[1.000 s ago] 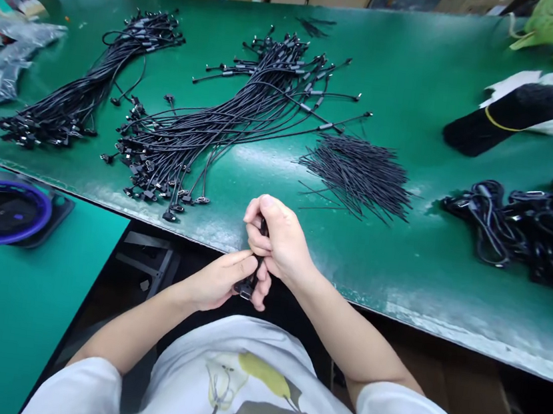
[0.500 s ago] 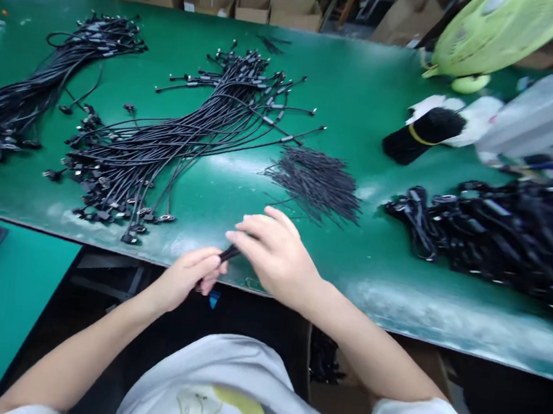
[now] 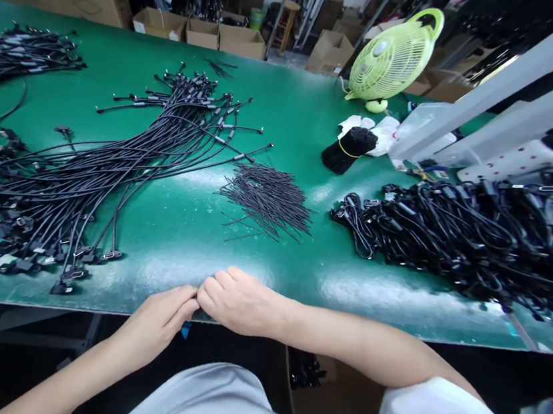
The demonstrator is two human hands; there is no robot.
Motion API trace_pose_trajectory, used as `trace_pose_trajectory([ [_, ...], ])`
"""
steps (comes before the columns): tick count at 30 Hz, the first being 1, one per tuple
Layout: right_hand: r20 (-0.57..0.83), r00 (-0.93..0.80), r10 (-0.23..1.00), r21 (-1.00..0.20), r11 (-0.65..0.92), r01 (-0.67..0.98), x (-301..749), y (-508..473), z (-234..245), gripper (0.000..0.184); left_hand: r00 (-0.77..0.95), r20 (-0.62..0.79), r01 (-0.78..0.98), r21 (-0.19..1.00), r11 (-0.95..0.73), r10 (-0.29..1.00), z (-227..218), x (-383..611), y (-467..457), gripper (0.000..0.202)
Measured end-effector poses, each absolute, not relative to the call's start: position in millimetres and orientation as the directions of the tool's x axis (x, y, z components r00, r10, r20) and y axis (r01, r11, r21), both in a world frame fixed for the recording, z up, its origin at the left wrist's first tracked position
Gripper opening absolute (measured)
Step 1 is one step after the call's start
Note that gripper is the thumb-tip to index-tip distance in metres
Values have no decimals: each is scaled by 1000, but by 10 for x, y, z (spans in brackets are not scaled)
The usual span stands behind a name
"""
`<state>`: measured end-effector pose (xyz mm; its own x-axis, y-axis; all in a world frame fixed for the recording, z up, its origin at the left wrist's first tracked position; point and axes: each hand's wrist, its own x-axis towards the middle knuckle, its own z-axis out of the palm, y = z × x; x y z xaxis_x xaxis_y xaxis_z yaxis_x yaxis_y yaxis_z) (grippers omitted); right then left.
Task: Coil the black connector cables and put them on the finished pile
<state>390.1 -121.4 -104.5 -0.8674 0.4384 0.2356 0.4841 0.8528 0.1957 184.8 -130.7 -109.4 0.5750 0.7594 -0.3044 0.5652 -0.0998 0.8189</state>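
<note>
At the table's front edge, my left hand is closed around a black cable, which is now almost wholly hidden by the fingers. My right hand is curled into a fist and touches the left fingertips; whatever its fingers pinch is out of sight. Just beyond both hands lies a loose pile of thin black ties. To the left, a spread bunch of black cables has plugs at both ends.
Coiled black cables are heaped at right. Behind them are a banded black bundle, a green fan and grey metal posts. Another cable bunch lies far left. Cardboard boxes stand beyond the green table.
My right hand has come down from above the black cable and closed against my left hand. The view has shifted to the right, showing more of the coiled cables and the fan.
</note>
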Motion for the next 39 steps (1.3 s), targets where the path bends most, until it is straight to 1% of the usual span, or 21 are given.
trace_pose_trajectory([
  [3,146,-845,515,61,847,528,3880,-1243,-1064,20,605,-148,615,711,-341,783,-1155,1852,-1291,33],
  [5,56,-836,545,-83,837,540,3914,-1210,-1062,21,616,-93,626,662,-413,783,-1208,1856,-1282,35],
  [6,17,-840,543,-173,829,532,3967,-1149,-1047,24,613,-96,625,666,-407,784,-1230,1855,-1270,36],
  [7,1,-838,545,-260,810,526,4050,-1047,-1022,27,602,-122,620,694,-366,789,-1247,1849,-1253,36],
  [8,14,-812,583,-323,771,548,4163,-904,-992,30,576,-163,612,736,-290,801,-1258,1839,-1230,37],
  [9,46,-742,668,-350,707,615,4301,-726,-963,31,543,-212,594,782,-192,813,-1264,1825,-1202,37],
  [10,97,-631,770,-349,620,703,4457,-523,-943,32,507,-260,563,822,-87,822,-1267,1808,-1175,38],
  [11,167,-419,892,-303,451,840,4620,-310,-938,34,472,-298,524,852,8,830,-1270,1792,-1150,39],
  [12,213,-221,952,-246,271,931,4777,-107,-953,33,443,-322,479,874,82,837,-1273,1779,-1132,39],
  [13,232,-126,965,-220,178,959,4917,74,-988,29,421,-333,435,890,134,844,-1277,1769,-1123,39],
  [14,237,-72,969,-196,120,973,5030,219,-1039,26,403,-335,395,903,168,851,-1281,1763,-1121,39],
  [16,226,-69,972,-165,108,980,5167,387,-1162,21,373,-338,335,918,214,864,-1288,1765,-1139,39],
  [19,248,-69,966,-132,104,986,5208,385,-1294,21,340,-349,277,925,262,874,-1293,1786,-1174,37],
  [21,303,-43,952,-106,79,991,5198,297,-1304,22,336,-351,220,931,290,874,-1301,1803,-1184,35],
  [24,405,0,914,-86,38,996,5181,137,-1233,22,346,-355,74,933,352,869,-1321,1843,-1189,34],
  [27,456,46,889,-140,21,990,5149,-5,-1151,22,354,-359,-55,914,402,864,-1311,1905,-1218,32],
  [30,467,63,882,-223,48,974,5121,-82,-1118,21,372,-347,-120,902,416,861,-1256,1956,-1284,33],
  [35,444,77,893,-357,97,929,5124,-83,-1137,17,375,-322,-127,911,392,869,-1166,1938,-1398,36],
  [39,462,85,883,-403,123,907,5086,-116,-1137,18,359,-315,-117,918,378,878,-1155,1897,-1451,36],
])
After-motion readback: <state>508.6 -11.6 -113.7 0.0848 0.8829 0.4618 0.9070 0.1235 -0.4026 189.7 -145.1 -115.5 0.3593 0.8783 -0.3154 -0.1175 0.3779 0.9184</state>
